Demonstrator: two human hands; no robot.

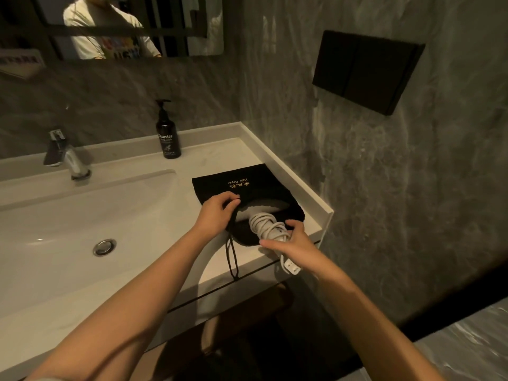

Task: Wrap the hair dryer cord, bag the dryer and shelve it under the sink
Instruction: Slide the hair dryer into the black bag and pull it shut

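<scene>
A black drawstring bag [242, 182] with gold lettering lies on the white counter [220, 152] right of the sink. The white hair dryer [261, 209] is partly inside the bag's mouth, head in, with its handle sticking out. The white cord [268, 225] is wound around the handle, and the plug [292, 268] hangs past the counter's front edge. My left hand [215, 214] pinches the bag's opening on its left side. My right hand [294, 243] grips the cord-wrapped handle. The bag's black drawstring [232, 257] dangles over the counter edge.
A white sink basin [68, 229] with a chrome faucet [68, 158] fills the left. A black pump bottle [167, 133] stands at the back of the counter. A dark wall plate [365, 70] is on the right wall. Dark space opens below the counter [247, 325].
</scene>
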